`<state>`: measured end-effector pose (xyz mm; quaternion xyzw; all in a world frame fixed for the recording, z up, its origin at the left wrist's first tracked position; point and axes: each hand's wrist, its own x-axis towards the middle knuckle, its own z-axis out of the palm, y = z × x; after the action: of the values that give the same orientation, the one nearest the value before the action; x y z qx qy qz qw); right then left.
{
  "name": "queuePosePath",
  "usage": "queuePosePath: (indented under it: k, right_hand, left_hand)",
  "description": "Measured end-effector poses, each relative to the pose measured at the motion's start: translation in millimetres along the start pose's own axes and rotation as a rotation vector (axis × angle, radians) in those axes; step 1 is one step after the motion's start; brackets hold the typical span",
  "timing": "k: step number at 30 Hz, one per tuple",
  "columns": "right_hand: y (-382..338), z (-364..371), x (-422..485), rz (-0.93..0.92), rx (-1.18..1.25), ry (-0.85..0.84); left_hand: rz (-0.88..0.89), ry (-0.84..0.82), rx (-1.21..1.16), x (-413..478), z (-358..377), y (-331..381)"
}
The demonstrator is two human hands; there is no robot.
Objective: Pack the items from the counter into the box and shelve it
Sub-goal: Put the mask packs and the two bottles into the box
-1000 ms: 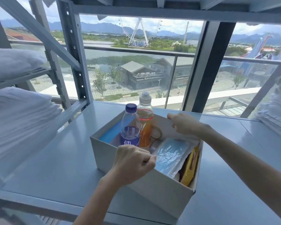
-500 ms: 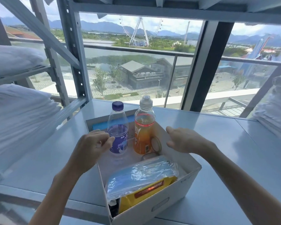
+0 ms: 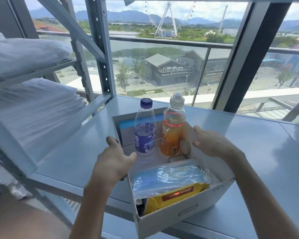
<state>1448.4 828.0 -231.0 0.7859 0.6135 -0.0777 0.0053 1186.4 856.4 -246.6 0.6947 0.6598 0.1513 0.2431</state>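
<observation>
A white cardboard box (image 3: 188,214) lies on the grey metal shelf (image 3: 248,152), its near end overhanging the shelf's front edge. Inside stand a purple-labelled water bottle (image 3: 145,133) and an orange drink bottle (image 3: 173,133), with a tape roll (image 3: 185,146) leaning by the orange one. A flat blue-edged carton (image 3: 128,125) lies at the far end. A clear pack of blue masks (image 3: 169,176) rests on a yellow packet (image 3: 176,194) at the near end. My left hand (image 3: 110,164) grips the left wall, thumb inside. My right hand (image 3: 212,144) holds the right rim.
Folded white linens fill the lower left shelf (image 3: 33,109) and the upper left shelf (image 3: 24,50). A grey upright post (image 3: 102,49) and diagonal braces stand left of the box. A large window with a railing closes the back of the shelf.
The box has swung round so that its short end faces me. My left hand moved from the near corner to the left wall. My right hand stays on the right rim.
</observation>
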Motion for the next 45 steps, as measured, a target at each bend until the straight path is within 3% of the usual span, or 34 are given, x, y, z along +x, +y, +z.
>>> queuePosePath:
  k: [5,9,11,15,17,18,20,21,23,25,32,38,45]
  right_hand:
    - [-11,9,-23,0.056,-0.022,-0.013]
    - [-13,14,-35,0.036,0.059,0.018]
    - [-9,10,-36,-0.001,0.042,0.050]
    - [-7,2,-51,-0.183,-0.039,0.409]
    - [-11,1,-59,-0.376,-0.036,0.466]
    - [-14,-2,-62,-0.477,-0.006,0.382]
    - [-21,-3,-63,-0.617,0.046,0.032]
    - [-25,-3,-62,-0.650,0.014,-0.161]
    - [-30,-2,-61,-0.684,-0.105,-0.355]
    - [-30,0,-58,-0.701,-0.198,-0.399]
    - [-32,-1,-51,-0.768,-0.241,-0.504]
    - [-20,-26,-44,-0.752,0.115,-0.501]
    - [-20,-27,-50,-0.825,0.050,-0.603]
  left_hand:
    - [0.064,-0.024,0.336,18,-13,3]
    - [0.069,-0.018,0.345,21,-16,-2]
    - [0.090,0.072,0.342,19,-15,-5]
    - [0.372,0.360,0.282,-2,-18,-10]
    - [0.552,0.352,0.257,-19,-25,-8]
    - [0.620,0.237,0.227,-28,-28,-5]
    - [0.651,-0.172,0.214,-39,-29,7]
    - [0.614,-0.371,0.258,-42,-27,13]
    - [0.424,-0.630,0.350,-41,-25,24]
    - [0.342,-0.675,0.416,-38,-24,30]
    - [0.513,-0.680,0.642,-38,-13,30]
    - [0.631,-0.542,0.354,-35,-37,22]
    - [0.565,-0.796,0.120,-37,-42,16]
